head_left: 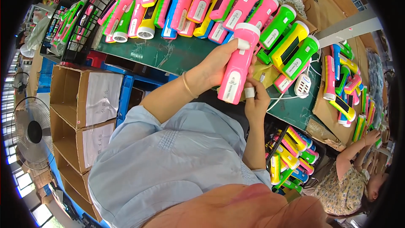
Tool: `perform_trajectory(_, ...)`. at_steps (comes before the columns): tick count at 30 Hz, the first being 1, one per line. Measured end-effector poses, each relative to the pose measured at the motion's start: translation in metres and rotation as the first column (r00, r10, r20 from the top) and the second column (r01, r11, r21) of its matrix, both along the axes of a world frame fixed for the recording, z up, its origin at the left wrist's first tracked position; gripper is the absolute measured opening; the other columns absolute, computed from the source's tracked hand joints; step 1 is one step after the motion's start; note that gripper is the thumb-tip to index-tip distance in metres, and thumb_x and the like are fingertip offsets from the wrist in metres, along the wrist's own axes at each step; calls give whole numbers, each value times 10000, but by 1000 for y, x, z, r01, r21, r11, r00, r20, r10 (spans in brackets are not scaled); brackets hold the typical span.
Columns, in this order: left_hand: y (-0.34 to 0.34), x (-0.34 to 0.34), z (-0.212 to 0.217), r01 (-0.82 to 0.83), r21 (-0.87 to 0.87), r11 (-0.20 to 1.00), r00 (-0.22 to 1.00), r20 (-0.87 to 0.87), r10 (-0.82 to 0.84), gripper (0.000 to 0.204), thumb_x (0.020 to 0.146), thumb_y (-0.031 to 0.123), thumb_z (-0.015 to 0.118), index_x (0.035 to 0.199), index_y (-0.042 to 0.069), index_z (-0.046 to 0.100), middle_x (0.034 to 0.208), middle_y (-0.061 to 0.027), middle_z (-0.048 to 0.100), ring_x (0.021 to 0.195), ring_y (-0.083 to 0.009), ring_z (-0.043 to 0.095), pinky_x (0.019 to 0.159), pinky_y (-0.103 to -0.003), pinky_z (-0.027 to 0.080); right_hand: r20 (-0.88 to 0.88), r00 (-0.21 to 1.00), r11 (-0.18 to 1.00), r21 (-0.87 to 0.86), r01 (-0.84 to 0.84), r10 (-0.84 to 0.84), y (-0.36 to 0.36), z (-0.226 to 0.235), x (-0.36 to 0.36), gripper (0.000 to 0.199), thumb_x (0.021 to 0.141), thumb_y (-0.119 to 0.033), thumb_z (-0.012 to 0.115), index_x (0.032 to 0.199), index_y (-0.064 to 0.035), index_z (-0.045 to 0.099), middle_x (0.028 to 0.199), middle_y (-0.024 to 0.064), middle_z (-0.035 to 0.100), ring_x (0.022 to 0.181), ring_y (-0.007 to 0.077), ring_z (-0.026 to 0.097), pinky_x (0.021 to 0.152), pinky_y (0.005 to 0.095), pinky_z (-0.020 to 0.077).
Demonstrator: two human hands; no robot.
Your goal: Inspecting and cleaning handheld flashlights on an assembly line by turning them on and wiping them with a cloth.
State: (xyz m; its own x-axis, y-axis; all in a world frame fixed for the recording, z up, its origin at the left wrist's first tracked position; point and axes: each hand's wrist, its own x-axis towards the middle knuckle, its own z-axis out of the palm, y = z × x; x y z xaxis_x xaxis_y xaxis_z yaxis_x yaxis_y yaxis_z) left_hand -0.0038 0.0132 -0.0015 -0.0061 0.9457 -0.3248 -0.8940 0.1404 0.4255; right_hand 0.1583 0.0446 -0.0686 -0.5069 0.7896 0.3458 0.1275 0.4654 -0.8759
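My left hand (217, 65) grips a pink flashlight (236, 69) with a white head rim, held tilted above the table's front edge. White tape wraps the thumb, which lies across the flashlight's neck. Close to the flashlight's right side is my right hand (256, 103), its fingers curled and one wrapped in white tape. What those fingers hold, if anything, is hidden. A small plug (262, 77) shows just above them. To the right lies a white multi-port charger (302, 85) with white cables. Pink, green, yellow and blue flashlights (278, 27) line the table beyond my hands.
The green table (168, 57) runs across in front. A black basket (78, 25) stands at the left above cardboard compartments (69, 97). Another crate of flashlights (291, 156) sits below right, near a co-worker (344, 177). A metal post (350, 30) rises at the right; a fan (33, 131) stands far left.
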Motion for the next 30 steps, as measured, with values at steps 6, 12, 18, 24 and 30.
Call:
perform_trajectory(6, 17, -30, 20, 35, 271, 962, 643, -743, 186, 260, 830, 125, 557, 1045, -10, 500, 912, -77, 572, 766, -150, 584, 613, -298, 499, -122, 989, 942, -334, 41, -87, 19, 32, 14, 263, 932, -135, 406, 1168, -36, 466, 688, -15, 437, 508, 37, 364, 440, 179, 252)
perform_trajectory(12, 47, -51, 40, -269, 308, 913, -415, -892, 179, 901, 655, 213, 737, 1244, -130, 147, 1148, -405, 344, 1017, -496, 456, 833, -456, 441, -208, 969, 889, -456, 22, -131, 43, 41, 12, 167, 845, -85, 593, 969, 24, 622, 922, 78, 614, 632, 73, 518, 524, 176, 388)
perform_trajectory(18, 33, -70, 33, 91, 196, 976, 779, -625, 53, 328, 864, 236, 578, 1092, 16, 492, 945, -60, 571, 880, -183, 561, 759, -334, 483, -151, 987, 966, -257, 11, -52, 39, 59, -10, 119, 770, -20, 662, 885, 8, 653, 867, 38, 607, 772, 82, 550, 693, 186, 427)
perform_trajectory(24, 17, -39, -1, 18, 331, 944, 961, -266, 75, 286, 914, 243, 502, 1135, 63, 484, 991, -39, 551, 854, -134, 553, 804, -293, 474, 67, 998, 954, 297, -34, 14, 31, 78, -38, 125, 729, -9, 657, 851, -27, 643, 811, 60, 583, 701, 155, 559, 624, 241, 435)
perform_trajectory(30, 15, -21, 20, -178, 390, 904, 590, -693, 415, 242, 926, 222, 472, 1091, 45, 489, 876, -5, 521, 737, -80, 487, 620, -215, 428, 142, 980, 954, 249, -169, 136, 46, 81, -39, 90, 709, 20, 646, 791, -18, 633, 732, 83, 572, 619, 181, 563, 569, 264, 442)
